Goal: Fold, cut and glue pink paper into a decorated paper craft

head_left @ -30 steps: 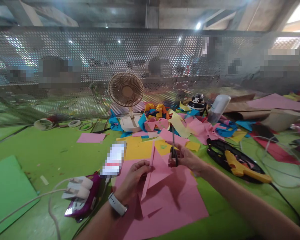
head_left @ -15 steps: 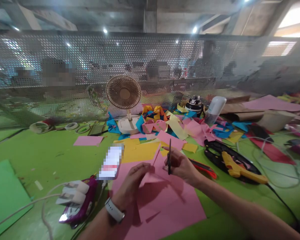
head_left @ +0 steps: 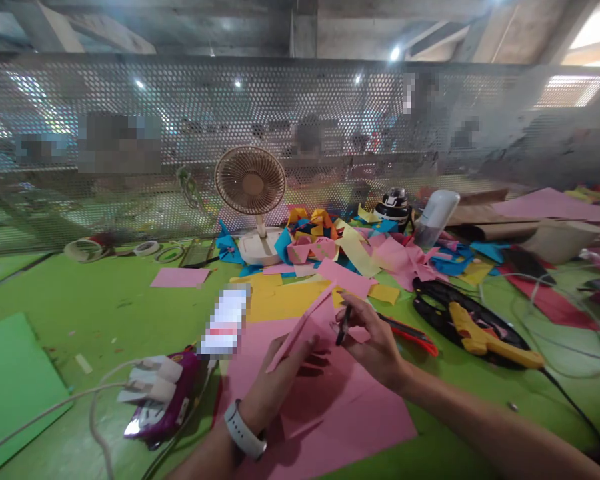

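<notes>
My left hand (head_left: 285,373), with a white-banded watch on its wrist, grips a folded piece of pink paper (head_left: 305,320) between thumb and fingers. The paper stands tilted, its top corner pointing up and right. Just right of it, my right hand (head_left: 370,337) is closed around small black scissors (head_left: 344,325), largely covered by the fingers. The scissors are apart from the folded paper. Beneath both hands lies a large pink sheet (head_left: 370,427), with a yellow sheet (head_left: 285,300) beyond it.
Left of my hands are a phone (head_left: 225,320) and a purple power strip (head_left: 165,393) with plugs. A red cutter knife (head_left: 415,335) and a yellow glue gun (head_left: 490,337) on a black tray lie right. Behind are a fan (head_left: 253,183), paper scraps (head_left: 320,247) and a perforated screen (head_left: 180,100).
My left hand has turned and raised the pink paper so its folded edge shows. The scissors, upright before, have tilted and dropped lower in my right hand. The view has shifted slightly.
</notes>
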Demonstrator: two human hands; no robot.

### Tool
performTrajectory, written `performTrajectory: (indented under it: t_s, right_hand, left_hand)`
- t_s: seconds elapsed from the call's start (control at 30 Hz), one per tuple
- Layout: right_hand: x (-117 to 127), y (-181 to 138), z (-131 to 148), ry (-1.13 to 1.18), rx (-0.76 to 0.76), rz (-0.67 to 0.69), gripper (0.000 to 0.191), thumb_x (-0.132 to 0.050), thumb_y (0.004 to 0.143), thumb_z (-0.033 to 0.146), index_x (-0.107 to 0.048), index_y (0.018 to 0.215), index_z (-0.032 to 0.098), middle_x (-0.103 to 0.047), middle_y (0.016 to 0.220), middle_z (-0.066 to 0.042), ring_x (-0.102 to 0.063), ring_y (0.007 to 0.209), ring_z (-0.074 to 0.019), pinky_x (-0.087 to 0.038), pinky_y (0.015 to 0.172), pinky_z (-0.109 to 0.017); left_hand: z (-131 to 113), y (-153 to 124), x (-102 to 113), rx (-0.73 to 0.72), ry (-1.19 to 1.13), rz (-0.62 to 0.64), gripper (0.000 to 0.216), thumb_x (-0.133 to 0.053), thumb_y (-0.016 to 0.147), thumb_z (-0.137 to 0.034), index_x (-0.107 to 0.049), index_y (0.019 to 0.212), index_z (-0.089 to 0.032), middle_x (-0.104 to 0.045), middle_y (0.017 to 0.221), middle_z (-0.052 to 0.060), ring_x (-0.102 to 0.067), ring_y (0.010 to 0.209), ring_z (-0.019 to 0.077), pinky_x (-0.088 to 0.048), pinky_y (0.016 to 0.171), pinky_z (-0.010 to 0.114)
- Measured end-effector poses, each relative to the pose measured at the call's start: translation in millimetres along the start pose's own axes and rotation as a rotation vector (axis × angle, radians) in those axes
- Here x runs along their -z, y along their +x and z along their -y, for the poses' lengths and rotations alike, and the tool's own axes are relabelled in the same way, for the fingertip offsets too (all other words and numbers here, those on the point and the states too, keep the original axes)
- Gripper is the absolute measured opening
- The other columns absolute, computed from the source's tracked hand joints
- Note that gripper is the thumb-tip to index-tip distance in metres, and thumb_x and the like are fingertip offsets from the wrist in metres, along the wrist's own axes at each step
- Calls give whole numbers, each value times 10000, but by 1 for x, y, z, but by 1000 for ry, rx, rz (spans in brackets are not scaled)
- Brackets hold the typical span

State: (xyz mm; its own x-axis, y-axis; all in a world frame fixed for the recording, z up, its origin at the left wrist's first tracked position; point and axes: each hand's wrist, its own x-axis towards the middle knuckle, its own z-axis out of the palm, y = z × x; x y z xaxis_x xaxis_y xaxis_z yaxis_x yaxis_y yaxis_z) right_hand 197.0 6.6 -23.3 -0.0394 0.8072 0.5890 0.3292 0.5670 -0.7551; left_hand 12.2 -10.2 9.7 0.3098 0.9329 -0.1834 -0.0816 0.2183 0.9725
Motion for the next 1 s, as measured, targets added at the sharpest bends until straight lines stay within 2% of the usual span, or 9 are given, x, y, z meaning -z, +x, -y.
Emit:
performTrajectory:
  t_s: [0.1,0.2,0.37,0.47,0.6,0.67,0.77,0.87,1.0]
  right_hand:
    - [-2,3,3,61,-75,-52,517,-615,732,148,-459,1212,258,-580,878,-15,-595,741,-129,-520,699,-281]
    - [-5,6,5,181,-211,-97,449,-643,716,183,-495,1136,236,-563,818,1,-579,694,-115,-519,645,-250]
    - [-8,5,7,299,-331,-133,513,-690,678,191,-484,1144,240,-567,808,17,-554,667,-97,-496,615,-219]
    - [-6,5,7,336,-367,-116,504,-709,675,226,-486,1127,237,-563,798,21,-547,663,-97,-489,613,-223]
    - [2,10,8,424,-424,-28,511,-711,683,287,-459,1122,220,-565,785,19,-570,679,-118,-509,630,-259]
    - [9,12,11,415,-494,40,501,-704,690,324,-462,1113,206,-542,712,37,-532,554,-99,-487,506,-232]
    - [17,14,20,359,-614,229,454,-681,706,387,-482,1060,183,-496,613,59,-414,415,-69,-352,337,-182]
    - [18,10,29,275,-654,433,387,-658,724,414,-501,981,171,-485,621,46,-425,471,-77,-312,365,-172]
    - [13,0,35,162,-629,596,289,-640,738,410,-521,869,182,-422,572,59,-397,496,-81,-280,418,-183]
  left_hand:
    - [-2,4,2,1,14,-48,300,-631,767,-412,-661,823,-119,-685,736,93,-669,685,230,-544,669,342]
    - [-1,7,3,16,51,-101,320,-632,760,-429,-688,814,-119,-692,735,93,-664,670,205,-539,644,299]
    - [5,8,2,59,114,13,365,-605,774,-456,-718,779,-109,-702,745,111,-656,693,185,-519,612,247]
    - [7,9,3,32,124,-8,378,-613,765,-455,-713,697,-96,-693,674,111,-641,602,171,-510,565,245]
    - [5,13,9,-65,132,-121,357,-620,761,-427,-692,647,-97,-677,609,95,-624,557,156,-503,562,243]
    - [3,14,14,-121,117,-213,334,-622,758,-417,-683,669,-101,-681,635,89,-633,593,163,-511,581,249]
    - [1,16,19,-169,59,-303,316,-620,754,-423,-658,728,-111,-694,735,91,-659,707,205,-536,607,285]
    - [1,16,21,-191,-13,-327,314,-625,745,-435,-635,774,-122,-695,811,88,-664,801,238,-554,643,321]
    - [1,17,22,-188,-95,-355,336,-618,745,-456,-609,784,-122,-693,794,82,-669,821,255,-557,687,354]
